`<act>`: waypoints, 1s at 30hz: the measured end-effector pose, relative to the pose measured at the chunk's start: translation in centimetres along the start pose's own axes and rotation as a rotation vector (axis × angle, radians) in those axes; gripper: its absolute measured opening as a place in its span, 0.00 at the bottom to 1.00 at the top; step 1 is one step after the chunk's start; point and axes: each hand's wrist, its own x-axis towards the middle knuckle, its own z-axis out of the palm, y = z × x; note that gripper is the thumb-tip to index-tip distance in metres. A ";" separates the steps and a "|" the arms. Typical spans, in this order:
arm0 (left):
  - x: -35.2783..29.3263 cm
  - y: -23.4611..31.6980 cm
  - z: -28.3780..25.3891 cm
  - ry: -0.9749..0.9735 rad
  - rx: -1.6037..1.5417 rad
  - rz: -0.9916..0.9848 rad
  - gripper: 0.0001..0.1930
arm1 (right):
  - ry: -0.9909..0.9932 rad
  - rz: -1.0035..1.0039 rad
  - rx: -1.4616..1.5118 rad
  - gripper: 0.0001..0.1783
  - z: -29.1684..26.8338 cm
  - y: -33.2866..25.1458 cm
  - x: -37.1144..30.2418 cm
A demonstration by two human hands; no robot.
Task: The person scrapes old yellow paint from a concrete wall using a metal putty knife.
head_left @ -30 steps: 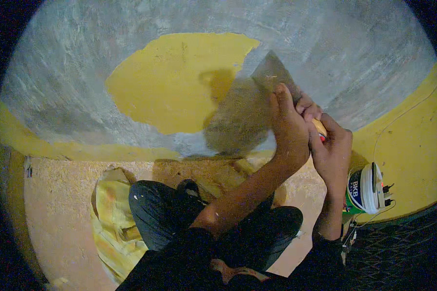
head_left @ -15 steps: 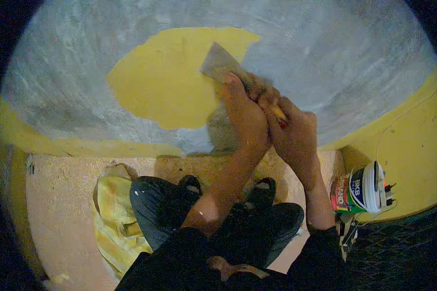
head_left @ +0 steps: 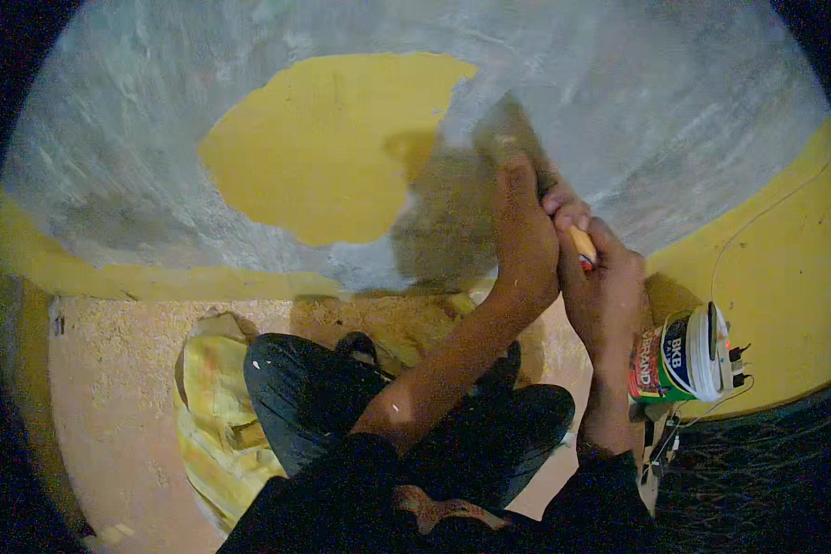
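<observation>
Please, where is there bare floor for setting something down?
The widest bare floor lies left of the yellow cloth, below the wall; a narrow strip separates the right knee from the right sleeve. It is crowded at right: bucket, cables and dark mesh sit close together.

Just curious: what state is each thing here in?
Flat grey scraper with orange handle: held in both hands, blade blurred.
Left bare hand: closed around the scraper.
Right bare hand: closed around the handle.
Grey-coated wall: streaked, with an irregular yellow patch showing.
Stained yellow cloth: crumpled on the pale floor.
Round multicoloured bucket with white rim: open or lidded, cannot tell.
</observation>
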 end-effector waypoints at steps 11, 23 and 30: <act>-5.3 2.5 0.0 0.111 1.231 0.107 0.08 | -0.189 0.318 0.725 0.12 -0.8 4.1 -4.9; -6.9 8.0 -3.9 0.077 1.405 0.063 0.11 | -0.317 0.486 0.953 0.13 4.2 5.2 -8.1; -7.5 8.0 -3.4 0.216 1.593 0.087 0.12 | -0.364 0.622 1.091 0.13 5.9 4.6 -11.3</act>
